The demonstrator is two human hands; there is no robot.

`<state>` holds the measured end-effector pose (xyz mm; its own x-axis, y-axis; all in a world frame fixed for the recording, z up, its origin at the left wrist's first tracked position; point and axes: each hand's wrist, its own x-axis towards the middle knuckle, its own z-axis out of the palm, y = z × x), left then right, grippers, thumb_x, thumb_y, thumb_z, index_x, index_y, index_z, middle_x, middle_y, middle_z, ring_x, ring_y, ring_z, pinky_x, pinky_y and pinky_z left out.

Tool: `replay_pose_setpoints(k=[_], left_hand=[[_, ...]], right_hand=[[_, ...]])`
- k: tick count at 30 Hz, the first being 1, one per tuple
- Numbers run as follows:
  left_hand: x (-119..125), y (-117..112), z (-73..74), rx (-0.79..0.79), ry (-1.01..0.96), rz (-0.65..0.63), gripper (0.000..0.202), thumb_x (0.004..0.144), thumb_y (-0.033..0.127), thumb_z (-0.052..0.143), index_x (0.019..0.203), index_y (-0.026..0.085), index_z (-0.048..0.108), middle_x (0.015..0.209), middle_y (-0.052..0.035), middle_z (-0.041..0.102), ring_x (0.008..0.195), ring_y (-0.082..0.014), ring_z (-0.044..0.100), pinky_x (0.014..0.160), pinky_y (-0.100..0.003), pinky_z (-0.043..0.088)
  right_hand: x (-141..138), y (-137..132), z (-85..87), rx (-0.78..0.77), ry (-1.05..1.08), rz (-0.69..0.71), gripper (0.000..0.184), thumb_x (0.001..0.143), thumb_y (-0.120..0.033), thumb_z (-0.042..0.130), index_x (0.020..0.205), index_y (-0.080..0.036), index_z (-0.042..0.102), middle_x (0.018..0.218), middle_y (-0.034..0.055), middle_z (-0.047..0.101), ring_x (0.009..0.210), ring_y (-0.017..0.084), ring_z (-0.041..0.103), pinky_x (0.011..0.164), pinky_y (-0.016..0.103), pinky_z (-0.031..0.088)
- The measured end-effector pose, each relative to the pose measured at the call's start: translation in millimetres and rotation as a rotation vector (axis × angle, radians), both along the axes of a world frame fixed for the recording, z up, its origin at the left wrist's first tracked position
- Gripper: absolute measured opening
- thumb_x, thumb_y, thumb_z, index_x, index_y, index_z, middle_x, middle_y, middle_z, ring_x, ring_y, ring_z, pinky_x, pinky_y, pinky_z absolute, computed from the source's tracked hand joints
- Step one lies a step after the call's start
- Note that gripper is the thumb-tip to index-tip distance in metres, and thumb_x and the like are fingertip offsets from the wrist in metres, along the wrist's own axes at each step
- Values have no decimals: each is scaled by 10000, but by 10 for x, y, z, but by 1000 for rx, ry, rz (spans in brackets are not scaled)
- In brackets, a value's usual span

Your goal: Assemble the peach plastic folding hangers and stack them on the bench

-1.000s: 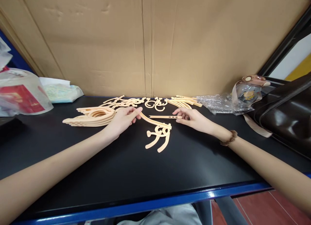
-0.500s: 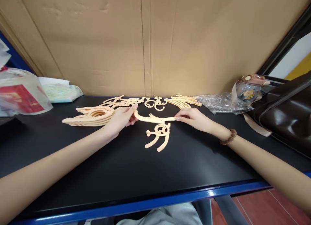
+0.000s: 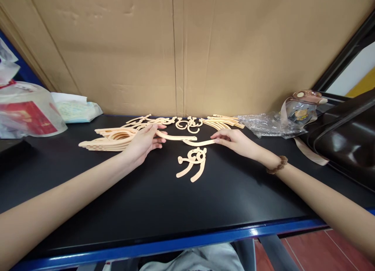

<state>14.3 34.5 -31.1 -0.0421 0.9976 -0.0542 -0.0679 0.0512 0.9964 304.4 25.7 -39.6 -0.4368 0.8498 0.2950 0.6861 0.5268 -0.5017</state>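
My left hand (image 3: 146, 143) is closed on one end of a curved beige plastic strip (image 3: 177, 138), which looks like a hanger arm and points right. Between the thumb and fingers of my right hand (image 3: 230, 139) is a second curved strip (image 3: 199, 143) of the same colour, its far end reaching left under the first one's tip. Whether the two strips touch I cannot tell. Just below them on the table lie beige hook pieces with two curved arms (image 3: 193, 161). Left of my left hand sits a stack of beige hanger parts (image 3: 108, 140).
Along the back of the black table (image 3: 175, 208) lie loose hooks (image 3: 189, 123) and a fan of strips (image 3: 225, 121). A clear plastic wrapper (image 3: 260, 124), a jar (image 3: 303, 107) and a dark brown bag (image 3: 348, 138) stand right. Tissues (image 3: 76, 109) and a plastic bag (image 3: 32, 111) are left. Cardboard (image 3: 117, 52) rises behind.
The strip in my left hand has turned and lifted slightly, and its right end now crosses above the right-hand strip. My left hand shifted a little left with its fingers spread more.
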Motion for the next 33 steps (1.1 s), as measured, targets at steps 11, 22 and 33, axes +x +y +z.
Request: replay_pose_setpoints(k=[11,22,33], left_hand=[[8,-41,89,87,-169,-176,130,773,203,718,884,164,664,898,-17,639,872,-119,612,826,-238,544],[35,-131,123,619,347,-119,180,816,325,644,950,206,627,976,-7,637,942,-157,587,909,-294,458],[110,-148,-117,684,838,-391,273,875,431,526,1002,222,648,962,-30,568,828,-158,584,786,-316,534]], right_hand=[[3,-7,24,-104,11,54,259,857,-390,581,968,-166,651,773,14,603,683,139,513,636,270,408],[62,54,34,-7,75,-60,398,936,-451,401,723,-169,583,738,35,610,700,164,553,711,304,408],[130,96,-17,-73,-1,-12,371,918,-446,419,703,-178,560,678,10,561,658,152,515,646,291,391]])
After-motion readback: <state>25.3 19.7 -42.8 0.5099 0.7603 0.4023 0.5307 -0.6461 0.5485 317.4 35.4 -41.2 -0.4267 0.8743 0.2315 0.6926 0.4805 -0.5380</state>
